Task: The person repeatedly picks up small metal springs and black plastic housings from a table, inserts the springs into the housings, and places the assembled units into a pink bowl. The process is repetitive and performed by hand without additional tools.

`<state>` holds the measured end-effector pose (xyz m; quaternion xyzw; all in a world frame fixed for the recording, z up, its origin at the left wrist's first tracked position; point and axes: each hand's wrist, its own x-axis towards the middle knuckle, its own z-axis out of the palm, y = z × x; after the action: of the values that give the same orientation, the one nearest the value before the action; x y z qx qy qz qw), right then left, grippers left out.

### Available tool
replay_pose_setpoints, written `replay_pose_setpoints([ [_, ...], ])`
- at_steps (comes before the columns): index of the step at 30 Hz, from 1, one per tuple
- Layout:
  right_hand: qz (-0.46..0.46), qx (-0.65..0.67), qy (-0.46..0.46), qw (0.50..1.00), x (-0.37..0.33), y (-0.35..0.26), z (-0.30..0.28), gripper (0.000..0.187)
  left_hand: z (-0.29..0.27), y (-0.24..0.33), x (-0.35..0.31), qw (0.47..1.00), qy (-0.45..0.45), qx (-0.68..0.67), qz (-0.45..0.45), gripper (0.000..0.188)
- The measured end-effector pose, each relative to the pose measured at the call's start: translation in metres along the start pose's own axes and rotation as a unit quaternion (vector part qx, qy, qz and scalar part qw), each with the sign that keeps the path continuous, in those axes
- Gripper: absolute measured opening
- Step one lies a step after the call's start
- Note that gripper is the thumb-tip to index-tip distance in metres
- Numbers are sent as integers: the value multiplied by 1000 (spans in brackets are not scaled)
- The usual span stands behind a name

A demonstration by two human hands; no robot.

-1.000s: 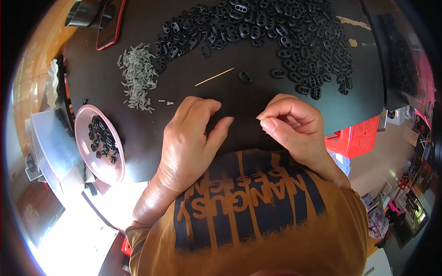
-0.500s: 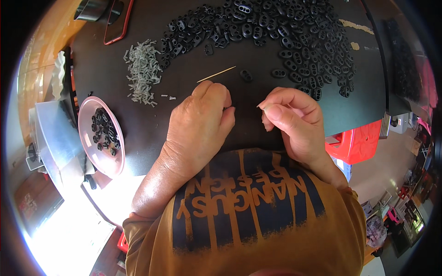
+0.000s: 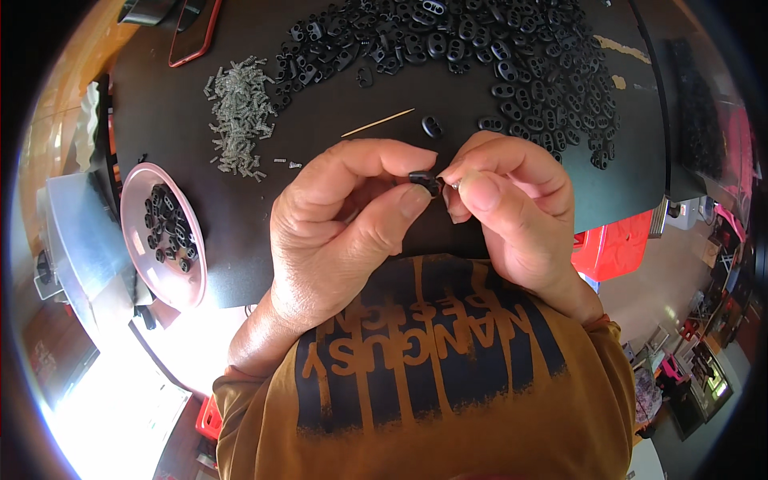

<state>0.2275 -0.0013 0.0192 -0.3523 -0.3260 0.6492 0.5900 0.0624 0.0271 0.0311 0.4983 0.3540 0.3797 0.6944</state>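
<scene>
Between the thumb and forefinger of my left hand (image 3: 336, 204) is a black plastic cord lock piece (image 3: 424, 182), its end turned toward the right. My right hand (image 3: 512, 200) meets it in a pinch, with a tiny silvery spring (image 3: 456, 186) mostly hidden at the fingertips. The two hands almost touch above the table's near edge. Just beyond them lie a loose black two-hole cord lock (image 3: 432, 126) and a thin wooden stick (image 3: 378, 122). A heap of small metal springs (image 3: 240, 112) sits to the left.
Many black cord lock parts (image 3: 520, 80) spread over the far side of the dark table (image 3: 320, 112). A pink bowl (image 3: 132, 232) with several black pieces stands at the left edge. A red-rimmed phone-like object (image 3: 194, 32) lies far left; a red plastic stool (image 3: 616, 248) is at right.
My left hand has turned and opened to view, showing the black cord lock piece in its pinch. Both hands have come together, fingertips nearly touching. The view has shifted slightly.
</scene>
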Motion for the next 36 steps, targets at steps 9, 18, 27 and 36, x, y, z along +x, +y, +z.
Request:
replay_pose_setpoints([
  [9,-29,-29,-46,998,3,3,1,8,3,0,1,998,31,13,59,19],
  [18,-131,-248,-14,960,2,0,6,7,-3,-1,0,990,23,98,95,17],
  [27,-73,-252,1,965,1,21,-2,4,-5,-12,-2,995,59,84,18,17],
  [36,-51,-260,13,964,5,17,0,14,-3,-17,2,994,103,26,-32,13],
])
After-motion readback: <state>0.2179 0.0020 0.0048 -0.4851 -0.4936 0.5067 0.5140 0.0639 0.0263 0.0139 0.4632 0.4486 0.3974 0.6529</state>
